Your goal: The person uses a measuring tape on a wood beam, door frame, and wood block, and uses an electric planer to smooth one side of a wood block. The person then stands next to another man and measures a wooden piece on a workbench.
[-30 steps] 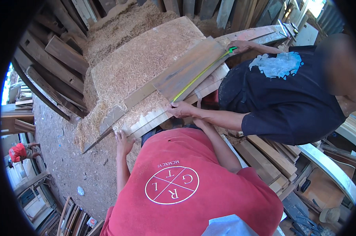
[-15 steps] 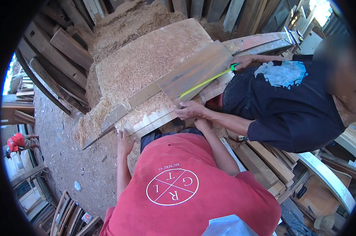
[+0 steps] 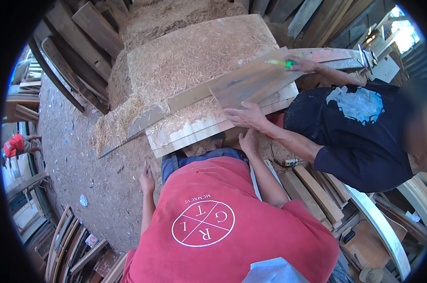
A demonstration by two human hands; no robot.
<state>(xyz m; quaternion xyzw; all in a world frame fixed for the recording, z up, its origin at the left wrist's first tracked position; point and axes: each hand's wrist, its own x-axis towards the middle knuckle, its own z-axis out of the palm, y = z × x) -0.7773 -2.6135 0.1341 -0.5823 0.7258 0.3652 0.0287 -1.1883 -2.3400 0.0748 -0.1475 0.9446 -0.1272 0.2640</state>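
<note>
My left hand (image 3: 147, 178) is open, fingers stretched and close together, beside the near left end of a pale plank (image 3: 190, 137). It touches nothing that I can see. My right hand (image 3: 249, 140) is loosely open above my lap, just below a co-worker's hand (image 3: 249, 114), and nothing shows in it. That co-worker's hand lies with spread fingers at the near corner of a grey-brown board (image 3: 246, 87). The co-worker's other hand (image 3: 302, 64) holds a green tape measure (image 3: 290, 63) with a short, blurred yellow blade, at the board's far right end.
A wide panel strewn with wood shavings (image 3: 194, 52) lies beyond the plank. Shavings heap (image 3: 116, 122) at its left. Stacked timber (image 3: 317, 193) lies to my right, curved planks (image 3: 76, 61) lean at the far left. Another person (image 3: 17, 145) is at the left edge.
My left hand has come away from the plank's end. The co-worker's yellow tape blade, earlier stretched along the board, is now mostly drawn in. The view has shifted slightly.
</note>
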